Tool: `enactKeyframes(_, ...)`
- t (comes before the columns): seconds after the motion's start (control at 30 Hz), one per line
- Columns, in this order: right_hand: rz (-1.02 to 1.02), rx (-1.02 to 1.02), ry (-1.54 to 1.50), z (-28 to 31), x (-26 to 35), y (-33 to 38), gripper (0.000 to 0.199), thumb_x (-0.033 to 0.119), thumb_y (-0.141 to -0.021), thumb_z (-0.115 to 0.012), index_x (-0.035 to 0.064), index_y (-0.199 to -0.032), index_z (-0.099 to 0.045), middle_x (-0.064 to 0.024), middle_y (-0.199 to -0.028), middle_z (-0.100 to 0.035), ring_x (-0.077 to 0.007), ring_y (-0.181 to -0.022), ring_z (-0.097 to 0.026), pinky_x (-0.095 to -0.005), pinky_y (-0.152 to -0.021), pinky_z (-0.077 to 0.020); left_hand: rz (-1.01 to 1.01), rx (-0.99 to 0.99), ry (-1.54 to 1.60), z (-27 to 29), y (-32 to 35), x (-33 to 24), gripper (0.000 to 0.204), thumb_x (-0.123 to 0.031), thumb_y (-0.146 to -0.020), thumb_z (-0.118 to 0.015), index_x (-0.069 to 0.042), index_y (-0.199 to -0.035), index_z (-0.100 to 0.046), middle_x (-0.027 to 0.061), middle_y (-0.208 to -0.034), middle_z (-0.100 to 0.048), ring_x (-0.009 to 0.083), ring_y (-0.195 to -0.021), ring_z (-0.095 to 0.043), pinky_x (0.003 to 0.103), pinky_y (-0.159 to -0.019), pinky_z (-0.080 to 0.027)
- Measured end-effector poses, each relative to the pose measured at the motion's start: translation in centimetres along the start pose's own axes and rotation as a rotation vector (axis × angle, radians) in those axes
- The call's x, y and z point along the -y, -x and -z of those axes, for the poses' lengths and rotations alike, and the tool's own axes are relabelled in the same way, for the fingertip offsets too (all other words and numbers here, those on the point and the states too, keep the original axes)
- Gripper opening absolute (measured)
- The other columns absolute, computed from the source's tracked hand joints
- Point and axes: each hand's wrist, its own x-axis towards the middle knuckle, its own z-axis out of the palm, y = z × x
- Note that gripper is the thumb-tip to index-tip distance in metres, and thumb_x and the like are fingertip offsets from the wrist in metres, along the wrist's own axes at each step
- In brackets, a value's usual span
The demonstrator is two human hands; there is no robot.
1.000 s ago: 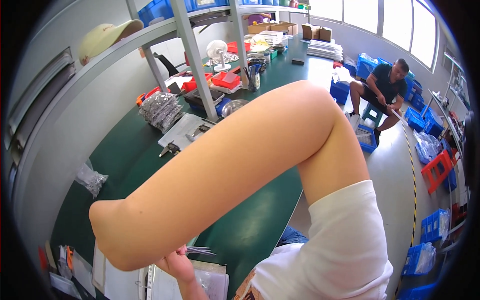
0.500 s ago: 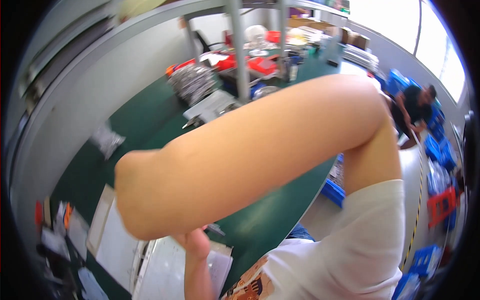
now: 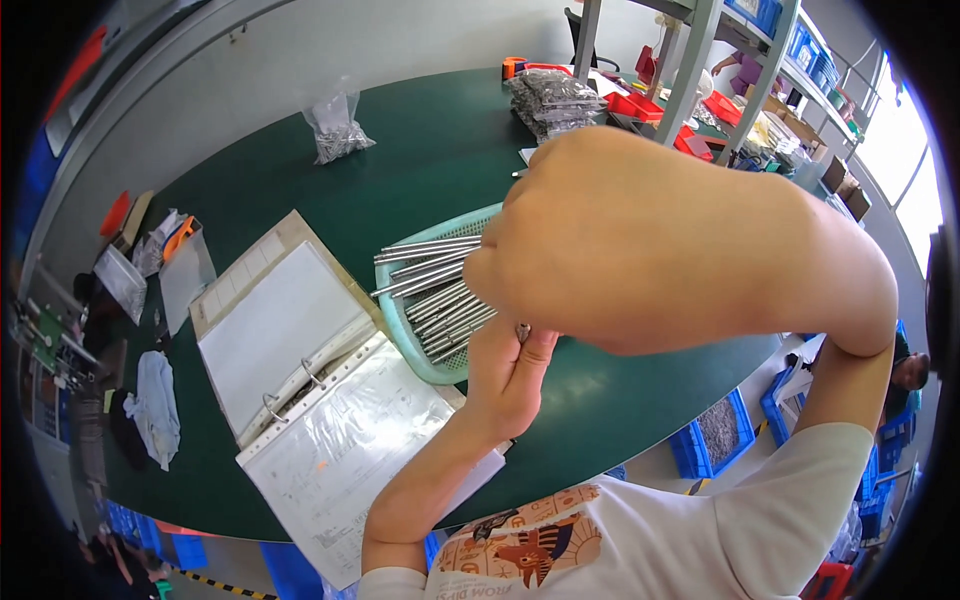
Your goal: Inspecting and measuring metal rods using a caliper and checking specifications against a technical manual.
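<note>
My right hand point(image 3: 540, 245) is closed in a fist, its arm bent across the view from the right. What its fingers hold, if anything, is hidden. Just below it, my left hand point(image 3: 508, 372) is closed with the thumb up. A small shiny metal piece point(image 3: 523, 332) pokes out at the top of that grip; the rest of it is covered. Behind both hands, a light green plastic basket point(image 3: 420, 368) bears several slim metal rods point(image 3: 440, 312). My right fist and forearm cover part of the basket.
An open ring binder point(image 3: 300, 385) with sheets lies left of the basket on the green table point(image 3: 240, 170). A clear bag of metal parts point(image 3: 338, 128) stands farther back. Shelf posts point(image 3: 690, 75) rise at the back right. A blue bin point(image 3: 712, 440) sits beyond the table edge.
The view has swung left and down, bringing the basket of rods and the whole binder into sight. My right forearm, which hid much of the table, now appears farther right.
</note>
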Motion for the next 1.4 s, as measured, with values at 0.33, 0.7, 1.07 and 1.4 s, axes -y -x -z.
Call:
enactKeyframes(0.33, -0.111, 0.335, 0.067, 3.6, 1.6, -2.1, 0.014, 0.012, -0.064, -0.060, 0.0015, -0.067, -0.052, -0.0075, -0.054, -0.053, -0.0268, -0.053, -0.053, -0.0319, -0.057, -0.0403, -0.034, -0.019, -0.004, -0.1, -0.3, -0.1, 0.023, -0.014, -0.093, -0.040, -0.003, -0.074, -0.048, 0.0005, -0.060, -0.045, 0.0053, -0.047, -0.038, 0.019, -0.042, -0.031)
enactKeyframes(0.7, -0.003, 0.034, 0.081, 2.5, 1.4, -1.1, 0.014, 0.013, -0.065, -0.061, 0.0029, -0.070, -0.054, -0.0041, -0.058, -0.052, -0.0209, -0.060, -0.054, -0.0293, -0.063, -0.0402, 0.000, 0.031, 0.039, 0.1, -0.2, -0.2, 0.020, -0.008, -0.091, -0.039, -0.002, -0.075, -0.050, 0.0014, -0.062, -0.048, 0.0051, -0.048, -0.040, 0.018, -0.043, -0.032)
enactKeyframes(1.07, 0.000, 0.018, 0.023, 1.9, 1.5, -1.3, 0.012, 0.014, -0.066, -0.059, 0.0037, -0.070, -0.053, -0.0039, -0.060, -0.053, -0.0200, -0.060, -0.054, -0.0289, -0.062, -0.0391, 0.029, -0.011, 0.070, 0.1, -0.1, -0.5, 0.018, -0.002, -0.083, -0.038, -0.002, -0.072, -0.053, 0.0009, -0.059, -0.048, 0.0094, -0.051, -0.042, 0.023, -0.046, -0.031)
enactKeyframes(1.4, -0.026, -0.090, 0.043, 1.6, 1.8, -1.4, 0.014, 0.015, -0.061, -0.062, 0.0056, -0.061, -0.051, -0.0034, -0.053, -0.049, -0.0195, -0.053, -0.050, -0.0282, -0.062, -0.0387, -0.007, 0.043, 0.069, 0.5, -0.1, -0.2, 0.017, -0.002, -0.088, -0.038, -0.001, -0.076, -0.050, 0.0015, -0.063, -0.049, 0.0044, -0.049, -0.041, 0.018, -0.043, -0.033)
